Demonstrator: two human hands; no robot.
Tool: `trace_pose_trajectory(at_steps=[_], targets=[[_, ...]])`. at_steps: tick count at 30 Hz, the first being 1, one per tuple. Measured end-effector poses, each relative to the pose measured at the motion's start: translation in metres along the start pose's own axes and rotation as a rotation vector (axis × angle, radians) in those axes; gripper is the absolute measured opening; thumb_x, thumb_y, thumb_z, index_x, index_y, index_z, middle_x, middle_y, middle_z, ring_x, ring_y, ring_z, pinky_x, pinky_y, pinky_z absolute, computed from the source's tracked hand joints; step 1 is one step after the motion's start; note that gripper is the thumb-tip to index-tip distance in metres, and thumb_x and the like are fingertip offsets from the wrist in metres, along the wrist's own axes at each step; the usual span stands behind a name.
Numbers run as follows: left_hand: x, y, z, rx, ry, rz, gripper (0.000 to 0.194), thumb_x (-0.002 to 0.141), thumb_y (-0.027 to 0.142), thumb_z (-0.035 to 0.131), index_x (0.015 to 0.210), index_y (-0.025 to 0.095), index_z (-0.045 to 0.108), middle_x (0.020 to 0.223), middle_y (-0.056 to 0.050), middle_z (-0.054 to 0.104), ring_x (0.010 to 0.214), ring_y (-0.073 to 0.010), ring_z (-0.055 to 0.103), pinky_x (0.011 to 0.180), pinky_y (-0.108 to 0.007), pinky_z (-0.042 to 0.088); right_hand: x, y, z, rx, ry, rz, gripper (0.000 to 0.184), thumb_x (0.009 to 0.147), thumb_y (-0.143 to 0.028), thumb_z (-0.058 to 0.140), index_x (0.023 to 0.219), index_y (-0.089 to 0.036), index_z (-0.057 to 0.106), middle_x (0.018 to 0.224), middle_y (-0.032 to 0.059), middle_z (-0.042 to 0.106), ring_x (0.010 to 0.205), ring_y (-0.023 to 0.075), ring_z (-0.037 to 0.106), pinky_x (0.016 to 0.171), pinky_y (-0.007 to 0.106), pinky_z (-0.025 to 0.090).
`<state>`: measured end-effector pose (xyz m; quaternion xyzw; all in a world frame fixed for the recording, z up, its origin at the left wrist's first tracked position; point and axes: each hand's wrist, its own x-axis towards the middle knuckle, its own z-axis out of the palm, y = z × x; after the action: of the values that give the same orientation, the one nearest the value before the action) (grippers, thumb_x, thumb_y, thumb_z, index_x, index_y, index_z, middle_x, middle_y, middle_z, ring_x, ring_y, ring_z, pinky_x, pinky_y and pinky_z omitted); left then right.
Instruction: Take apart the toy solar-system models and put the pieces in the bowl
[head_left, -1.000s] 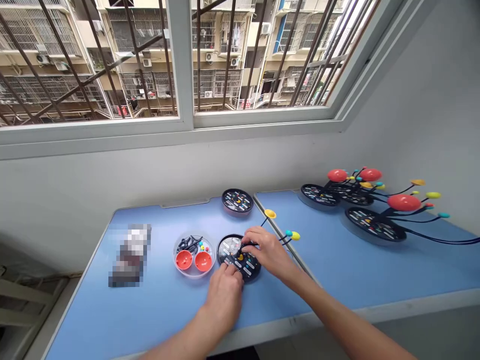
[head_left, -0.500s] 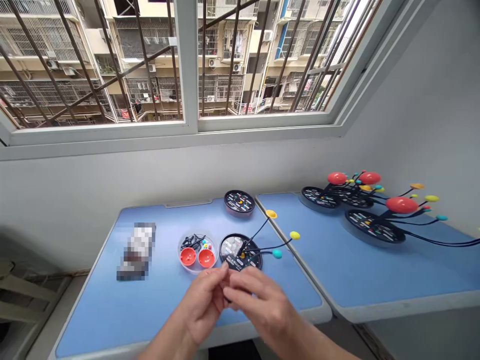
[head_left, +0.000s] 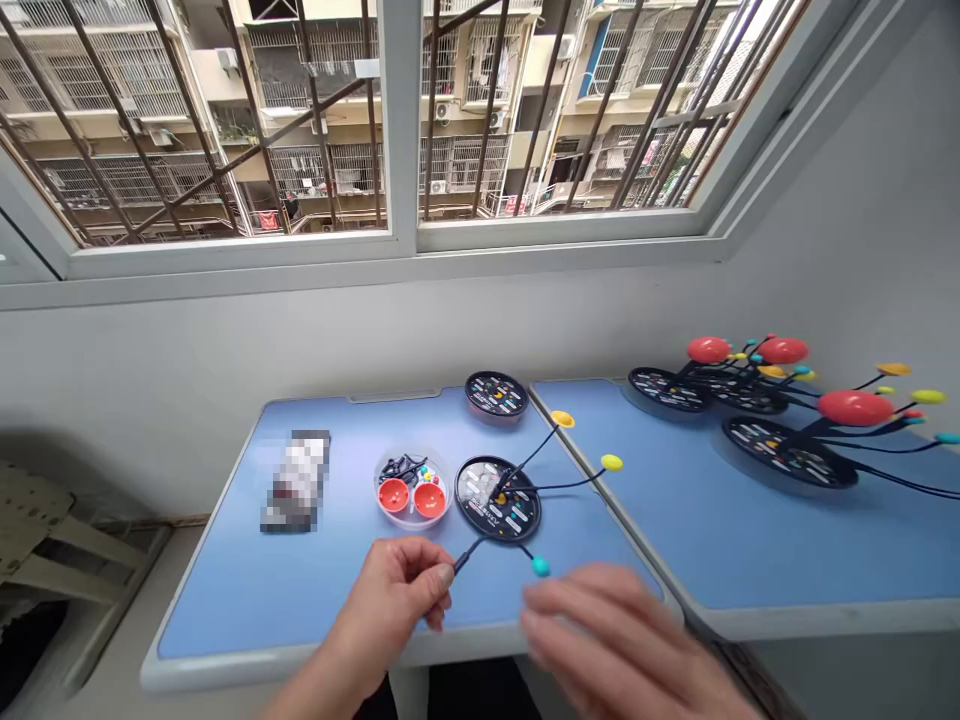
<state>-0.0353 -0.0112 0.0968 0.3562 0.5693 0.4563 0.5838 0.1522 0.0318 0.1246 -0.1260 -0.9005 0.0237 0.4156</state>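
Note:
My left hand point(head_left: 409, 590) pinches a thin black stick point(head_left: 470, 552) between thumb and fingers, in front of the round black base point(head_left: 499, 520). The stick reaches up to the base's near rim. Close by, a teal ball point(head_left: 540, 567) tips a short black length; whether both are one piece I cannot tell. Two curved black stems rise from the base, tipped with an orange cup point(head_left: 562, 419) and a yellow knob point(head_left: 611, 463). My right hand point(head_left: 615, 640) is off to the right over the table's front edge, smeared by motion, its grip unclear.
A clear round tub point(head_left: 412, 523) holds red half-shells point(head_left: 429, 500) and small black parts. Behind it stands another round black disc point(head_left: 496, 393). Finished-looking models with red domes point(head_left: 855, 407) occupy the right table point(head_left: 750, 550). A blurred-out object point(head_left: 298, 480) lies left.
My hands have parted: the right one swung away to the right, while the left keeps the black stick. The teal ball sits lower, nearer me. The camera view has shifted slightly.

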Motion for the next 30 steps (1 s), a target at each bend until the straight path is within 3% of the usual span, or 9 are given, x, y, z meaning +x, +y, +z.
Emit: trace_pose_trajectory(at_steps=[3,7,10,14,21,26,28,30], targets=[[-0.008,0.002,-0.006,0.153,-0.066,-0.030,0.036,0.067,0.048,0.059,0.072,0.013,0.055,0.055,0.002,0.048,0.048,-0.0097,0.041,0.046,-0.022,0.033,0.008,0.010,-0.006,0.048,-0.110,0.243,0.019,0.084,-0.015,0.052,0.102,-0.020,0.058,0.088,0.0056,0.067,0.082,0.0186,0.057,0.071,0.029,0.047],[-0.020,0.006,-0.012,0.362,-0.133,0.084,0.025,0.076,0.039,0.051,0.073,0.014,0.056,0.059,0.002,0.046,0.055,-0.0095,0.039,0.052,-0.021,0.033,0.017,0.014,0.009,0.383,-0.616,0.674,0.016,0.086,-0.023,0.048,0.078,-0.022,0.061,0.072,-0.0018,0.065,0.068,0.0136,0.056,0.060,0.023,0.042],[-0.026,0.011,-0.012,0.513,-0.151,0.142,0.020,0.082,0.031,0.044,0.080,0.015,0.057,0.063,0.002,0.048,0.058,-0.0101,0.039,0.055,-0.020,0.032,0.019,0.010,0.019,0.594,-0.789,0.796,0.019,0.084,-0.019,0.044,0.072,-0.021,0.058,0.056,-0.0049,0.061,0.056,0.0110,0.051,0.055,0.021,0.036],[-0.032,0.017,-0.008,0.701,-0.157,0.164,0.024,0.084,0.028,0.042,0.091,0.018,0.063,0.065,0.001,0.054,0.059,-0.0114,0.043,0.057,-0.021,0.032,0.020,0.006,0.020,0.723,-0.799,0.880,0.010,0.077,-0.014,0.046,0.077,-0.021,0.053,0.053,-0.0068,0.057,0.053,0.0099,0.050,0.053,0.020,0.034],[-0.034,0.004,-0.010,0.857,-0.100,0.243,0.033,0.087,0.030,0.036,0.073,0.017,0.063,0.067,-0.005,0.060,0.059,-0.0131,0.049,0.055,-0.022,0.032,0.021,0.000,0.023,0.758,-0.817,0.902,0.018,0.083,-0.022,0.040,0.068,-0.020,0.049,0.047,-0.0052,0.054,0.047,0.0096,0.046,0.053,0.020,0.035],[-0.037,-0.007,-0.020,0.880,-0.175,0.323,0.038,0.087,0.036,0.036,0.063,0.018,0.060,0.057,-0.004,0.055,0.054,-0.0136,0.046,0.052,-0.023,0.031,0.016,-0.006,0.023,0.828,-0.813,0.917,0.023,0.083,-0.030,0.040,0.062,-0.021,0.041,0.043,-0.0051,0.046,0.047,0.0109,0.041,0.049,0.021,0.032],[-0.041,-0.008,-0.035,0.827,-0.062,0.331,0.034,0.085,0.037,0.041,0.063,0.019,0.060,0.057,-0.004,0.055,0.054,-0.0139,0.046,0.053,-0.023,0.031,0.008,-0.001,0.018,0.848,-0.770,0.962,0.028,0.084,-0.037,0.040,0.061,-0.021,0.039,0.042,-0.0051,0.044,0.046,0.0108,0.040,0.049,0.022,0.031],[-0.045,-0.005,-0.054,0.726,0.190,0.274,0.031,0.082,0.041,0.045,0.065,0.019,0.060,0.059,-0.002,0.054,0.055,-0.0139,0.045,0.055,-0.023,0.032,-0.001,0.008,0.014,0.874,-0.671,1.039,0.032,0.084,-0.044,0.039,0.062,-0.021,0.038,0.039,-0.0068,0.042,0.041,0.0095,0.035,0.049,0.022,0.030]])
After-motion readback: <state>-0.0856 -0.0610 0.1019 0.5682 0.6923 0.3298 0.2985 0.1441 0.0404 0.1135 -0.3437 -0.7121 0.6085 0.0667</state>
